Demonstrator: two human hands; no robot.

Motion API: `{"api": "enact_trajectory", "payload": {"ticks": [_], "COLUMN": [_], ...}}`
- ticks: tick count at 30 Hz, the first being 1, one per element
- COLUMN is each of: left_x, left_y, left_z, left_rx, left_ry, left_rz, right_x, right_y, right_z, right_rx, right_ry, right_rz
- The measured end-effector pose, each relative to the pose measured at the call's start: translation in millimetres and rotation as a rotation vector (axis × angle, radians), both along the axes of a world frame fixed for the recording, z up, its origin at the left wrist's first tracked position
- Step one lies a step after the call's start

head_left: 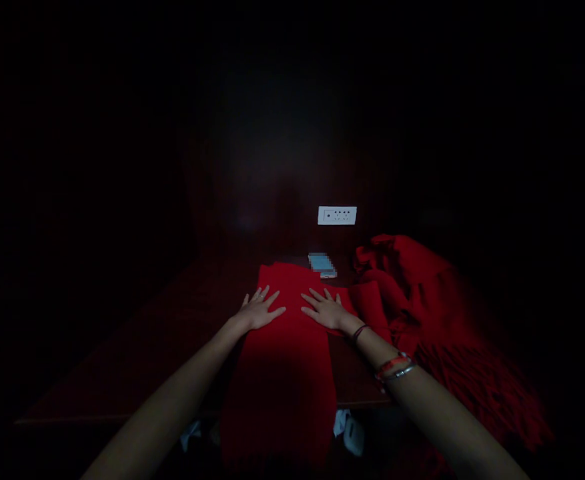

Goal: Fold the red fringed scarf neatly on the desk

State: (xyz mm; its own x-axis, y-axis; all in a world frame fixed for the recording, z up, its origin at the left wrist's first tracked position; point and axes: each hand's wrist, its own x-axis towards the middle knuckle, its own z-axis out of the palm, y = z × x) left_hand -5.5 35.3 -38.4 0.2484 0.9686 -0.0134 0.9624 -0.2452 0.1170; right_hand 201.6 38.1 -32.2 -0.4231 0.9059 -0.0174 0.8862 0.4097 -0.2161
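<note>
A red scarf (287,360) lies flat over the dark tabletop, its near end hanging over the front edge. My left hand (259,310) rests palm down on the scarf's left side, fingers spread. On its right side lies my right hand (326,311), also flat with the fingers apart. Neither hand grips anything. From the strip under my right hand the red cloth runs on to a bunched, fringed heap (422,287) at the right. Whether strip and heap are one piece I cannot tell.
A blurred, phone-like light-blue object (322,265) lies behind the scarf. A white socket plate (337,215) is on the back wall. The table's front edge (72,420) shows at the left. Pale items (353,437) sit below the tabletop. The surroundings are very dark.
</note>
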Motion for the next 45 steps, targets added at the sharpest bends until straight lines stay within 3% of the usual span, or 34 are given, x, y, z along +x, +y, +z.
{"api": "enact_trajectory", "payload": {"ticks": [6, 9, 13, 17, 20, 26, 30, 33, 38, 40, 43, 45], "left_x": [-11.3, -20.2, -29.6, -30.7, -30.2, -27.9, -17.7, -11.0, -11.2, -12.2, -11.9, -12.0], "left_y": [2.4, 8.9, 18.9, 23.1, 20.8, 23.3, 46.7, 65.7, 76.1, 74.1, 69.7, 67.2], "left_z": [6.2, 4.1, -3.0, -6.8, -6.5, 0.8, 10.2, 10.3, 0.5, 0.1, 2.6, 3.8], "left_rx": [0.193, 0.163, 0.160, 0.170, 0.152, 0.185, 0.155, 0.059, 0.035, 0.120, 0.188, 0.091], "left_ry": [-0.063, -0.094, -0.124, -0.133, -0.150, -0.179, -0.134, -0.077, -0.050, -0.039, -0.026, -0.029], "left_rz": [-0.041, -0.049, 0.015, 0.019, 0.013, -0.005, -0.057, -0.030, 0.055, 0.009, -0.094, -0.076], "right_x": [11.6, 15.1, 15.0, 13.9, 17.1, 30.2, 36.7, 39.1, 39.8, 35.4, 20.1, 7.6], "right_y": [17.7, 33.9, 47.8, 54.5, 56.5, 43.4, 34.2, 35.4, 42.3, 41.1, 34.2, 28.5], "right_z": [12.9, 20.6, 16.5, 10.4, 15.8, 44.3, 54.5, 49.6, 33.6, 33.9, 38.7, 38.2], "right_rx": [0.146, 0.227, 0.315, 0.251, 0.199, 0.478, 0.428, 0.366, 0.232, 0.297, 0.457, 0.348], "right_ry": [0.031, 0.021, -0.004, -0.049, -0.022, 0.201, 0.061, -0.078, -0.171, -0.159, -0.040, 0.031], "right_rz": [-0.108, -0.278, -0.413, -0.378, -0.306, -0.271, -0.378, -0.408, -0.366, -0.325, -0.137, 0.052]}}
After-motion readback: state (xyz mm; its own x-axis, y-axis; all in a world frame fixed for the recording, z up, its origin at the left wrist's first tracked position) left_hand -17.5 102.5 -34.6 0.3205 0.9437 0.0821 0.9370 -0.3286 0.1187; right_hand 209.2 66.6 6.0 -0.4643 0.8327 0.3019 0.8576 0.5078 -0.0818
